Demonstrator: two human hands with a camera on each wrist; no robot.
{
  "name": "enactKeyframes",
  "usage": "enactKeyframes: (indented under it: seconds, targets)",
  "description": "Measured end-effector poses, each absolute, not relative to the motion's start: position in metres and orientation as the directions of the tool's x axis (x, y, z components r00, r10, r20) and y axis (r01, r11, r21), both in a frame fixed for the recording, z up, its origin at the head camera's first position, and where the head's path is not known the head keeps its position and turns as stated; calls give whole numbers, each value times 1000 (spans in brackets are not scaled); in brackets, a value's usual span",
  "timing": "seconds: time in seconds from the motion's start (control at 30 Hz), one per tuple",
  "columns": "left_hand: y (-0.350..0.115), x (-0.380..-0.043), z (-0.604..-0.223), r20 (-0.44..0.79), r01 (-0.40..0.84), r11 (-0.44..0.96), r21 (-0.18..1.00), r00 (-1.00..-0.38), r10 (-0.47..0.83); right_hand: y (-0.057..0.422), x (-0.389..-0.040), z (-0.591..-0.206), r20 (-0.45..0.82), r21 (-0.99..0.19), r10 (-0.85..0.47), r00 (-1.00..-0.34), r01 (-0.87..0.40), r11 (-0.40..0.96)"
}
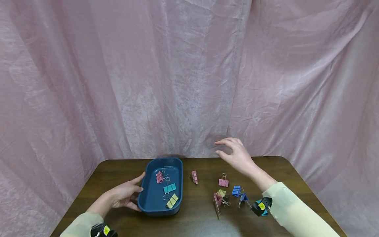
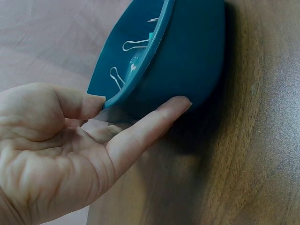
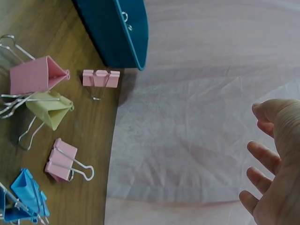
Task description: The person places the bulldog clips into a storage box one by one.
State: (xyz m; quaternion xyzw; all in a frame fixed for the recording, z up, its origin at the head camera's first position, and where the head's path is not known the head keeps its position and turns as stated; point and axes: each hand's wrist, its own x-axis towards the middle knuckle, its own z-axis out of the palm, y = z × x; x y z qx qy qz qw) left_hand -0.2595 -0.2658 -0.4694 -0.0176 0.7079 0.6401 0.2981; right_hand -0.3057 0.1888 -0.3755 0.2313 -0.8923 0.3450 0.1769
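Note:
My left hand (image 1: 125,194) grips the left side of a dark blue plastic tray (image 1: 148,200), its thumb (image 2: 159,115) against the outer wall and a bent finger at the rim. Inside the tray lie a pink binder clip (image 1: 159,177), a teal binder clip (image 1: 169,188) and a yellow binder clip (image 1: 172,201). Raised over the far right of the table, my right hand (image 1: 235,156) has its thumb and loosely bent fingers apart, with nothing between them. Below that arm, a pink binder clip (image 1: 223,182) lies on the wood.
Another pink clip (image 1: 194,177) lies right of the tray. Nearer me are a larger pink clip (image 3: 30,77) against a yellow clip (image 3: 49,108), and two blue clips (image 1: 236,191). A teal clip (image 1: 264,213) shows partly under my right wrist. Pink curtain (image 1: 189,82) hangs behind the table (image 1: 198,217).

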Motion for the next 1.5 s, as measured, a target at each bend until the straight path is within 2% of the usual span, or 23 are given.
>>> enactKeyframes:
  seconds: [0.9, 1.5]
  targets:
    - [-266, -260, -471, -445, -410, 173, 896, -819, 363, 216, -312, -388, 466, -501, -256, -847, -491, 712]
    - [-267, -259, -472, -422, -389, 166, 906, -816, 395, 228, -325, -414, 329, -500, -223, -918, -370, 783]
